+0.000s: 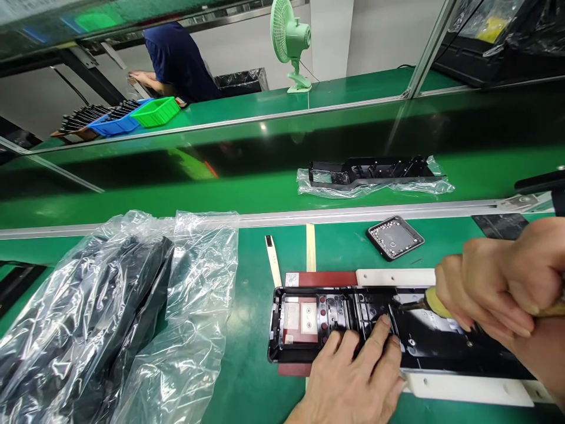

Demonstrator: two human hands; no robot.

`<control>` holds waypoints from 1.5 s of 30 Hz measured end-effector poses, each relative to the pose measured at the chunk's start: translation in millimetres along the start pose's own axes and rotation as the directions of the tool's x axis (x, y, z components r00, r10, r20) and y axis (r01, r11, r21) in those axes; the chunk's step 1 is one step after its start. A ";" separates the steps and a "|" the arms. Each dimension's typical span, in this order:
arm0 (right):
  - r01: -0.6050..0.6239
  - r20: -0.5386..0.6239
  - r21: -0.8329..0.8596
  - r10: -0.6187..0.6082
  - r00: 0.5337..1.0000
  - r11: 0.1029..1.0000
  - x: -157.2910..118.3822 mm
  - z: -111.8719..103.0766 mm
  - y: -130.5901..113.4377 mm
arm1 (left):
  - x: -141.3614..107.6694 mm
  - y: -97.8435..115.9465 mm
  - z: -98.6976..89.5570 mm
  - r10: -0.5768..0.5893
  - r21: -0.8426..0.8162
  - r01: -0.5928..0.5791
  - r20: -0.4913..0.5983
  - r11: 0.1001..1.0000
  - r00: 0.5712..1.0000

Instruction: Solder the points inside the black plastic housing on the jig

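Note:
A long black plastic housing [415, 353] lies open side up in front of me, on a dark red board [326, 278] between white strips [468, 390]. My left hand [353, 377] rests on its near side, fingers stretched out and touching the inner ribs. Above its right part my right hand [494, 282] is wrapped round a yellow-handled tool [436, 303]. The tool's dark narrow tip points left, at a cross rib inside the housing. My fingers cover much of the tool, so its exact kind does not show. Behind the housing sits a small dark tray [395, 237] of tiny screws.
Clear plastic bags [194, 294] with black parts lie at left. A cream strip [272, 259] is behind the housing. Past the metal rail [265, 219], another black housing [375, 172] rests on plastic. A green fan [291, 35], bins [156, 112] and a person [179, 62] are farther back.

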State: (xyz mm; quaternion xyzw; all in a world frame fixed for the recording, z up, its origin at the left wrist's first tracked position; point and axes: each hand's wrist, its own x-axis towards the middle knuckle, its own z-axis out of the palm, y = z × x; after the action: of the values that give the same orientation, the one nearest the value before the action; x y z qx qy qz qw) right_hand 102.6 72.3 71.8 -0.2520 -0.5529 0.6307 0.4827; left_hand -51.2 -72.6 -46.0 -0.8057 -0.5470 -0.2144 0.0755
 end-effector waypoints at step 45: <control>-0.073 -0.281 -0.075 0.049 0.958 0.995 18.2 37.8 -9.7 | 4.3 0.4 -3.5 -0.017 0.017 0.017 0.005 1.000 1.000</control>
State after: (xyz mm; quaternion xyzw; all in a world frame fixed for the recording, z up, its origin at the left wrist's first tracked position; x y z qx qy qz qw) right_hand 66.2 70.6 94.7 -0.3755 -0.4976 0.5795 0.5250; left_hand -50.4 -70.3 -40.9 -0.8010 -0.5557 -0.2082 0.0793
